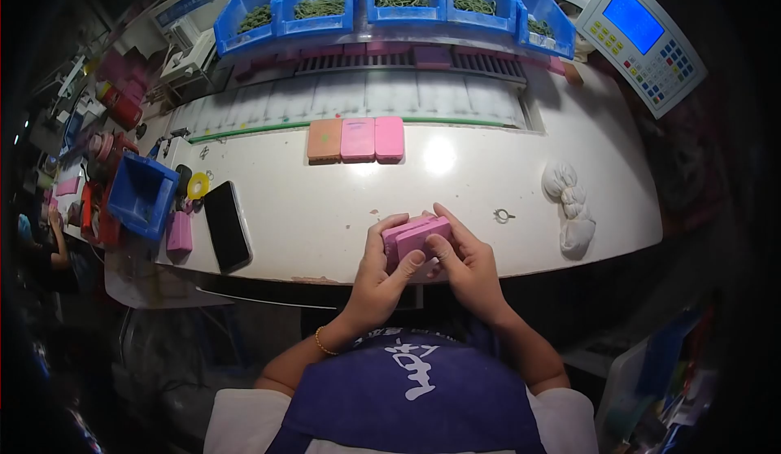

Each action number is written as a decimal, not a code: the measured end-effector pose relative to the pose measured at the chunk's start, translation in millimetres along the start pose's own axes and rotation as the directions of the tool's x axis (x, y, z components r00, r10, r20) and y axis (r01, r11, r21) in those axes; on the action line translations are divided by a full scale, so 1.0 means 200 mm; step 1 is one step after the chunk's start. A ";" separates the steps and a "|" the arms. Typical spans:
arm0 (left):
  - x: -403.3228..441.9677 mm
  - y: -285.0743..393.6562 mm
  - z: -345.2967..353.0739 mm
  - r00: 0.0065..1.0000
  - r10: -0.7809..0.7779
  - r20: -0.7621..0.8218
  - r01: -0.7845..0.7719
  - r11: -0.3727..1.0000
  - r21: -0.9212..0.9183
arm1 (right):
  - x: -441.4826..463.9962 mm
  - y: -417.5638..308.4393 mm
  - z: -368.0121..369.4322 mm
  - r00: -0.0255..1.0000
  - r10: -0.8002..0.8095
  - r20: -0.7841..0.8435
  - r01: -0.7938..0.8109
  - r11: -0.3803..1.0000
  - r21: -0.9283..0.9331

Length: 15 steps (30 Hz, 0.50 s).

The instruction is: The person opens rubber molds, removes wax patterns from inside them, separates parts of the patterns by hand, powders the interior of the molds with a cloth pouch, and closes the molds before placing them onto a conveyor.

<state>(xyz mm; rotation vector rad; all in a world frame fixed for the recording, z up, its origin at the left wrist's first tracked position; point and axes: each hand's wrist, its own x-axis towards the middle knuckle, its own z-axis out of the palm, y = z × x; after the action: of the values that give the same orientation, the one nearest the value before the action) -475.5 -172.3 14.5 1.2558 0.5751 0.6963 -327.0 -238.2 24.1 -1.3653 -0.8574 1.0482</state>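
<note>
Near the table's front edge, a pink rubber mould (421,233) is held between both hands. It looks like two slabs lying slightly askew, with a gap along one side. My left hand (377,273) wraps its left side, thumb on the lower edge. On the other side my right hand (472,272) grips it, thumb pressed on the front face. Whatever lies between the slabs is hidden. Farther back, an orange block (325,141) and two pink blocks, one pale (357,140) and one brighter (390,139), stand side by side.
Blue bins (325,27) with green pieces line the back, before a slatted conveyor (325,96). A phone (228,226), blue box (142,194) and pink block (179,232) sit left. At right are a ring-like piece (503,216), knotted white cloth (573,210) and keypad display (643,39).
</note>
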 end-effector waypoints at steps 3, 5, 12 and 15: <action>0.01 -0.04 0.04 0.998 0.062 -0.023 -0.063 0.997 -0.055 | -0.03 -0.02 0.02 0.998 -0.017 -0.059 0.008 0.988 -0.153; 0.01 -0.04 0.04 0.996 0.082 -0.039 -0.086 0.990 -0.109 | -0.04 -0.02 0.03 0.963 -0.260 -0.072 0.206 0.881 -0.426; 0.01 -0.06 0.01 0.993 -0.097 0.070 0.120 0.828 -0.547 | -0.05 -0.06 0.03 0.999 -0.015 -0.040 0.020 0.991 0.135; 0.01 -0.10 0.02 0.996 -0.071 0.060 0.093 0.782 -0.616 | -0.03 -0.05 -0.02 0.999 0.038 0.021 -0.042 0.976 0.213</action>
<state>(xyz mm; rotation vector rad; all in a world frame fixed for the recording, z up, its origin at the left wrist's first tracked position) -467.3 -176.0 -4.3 0.6159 0.3229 0.7112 -325.4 -244.8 34.0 -1.1978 -0.7096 1.1504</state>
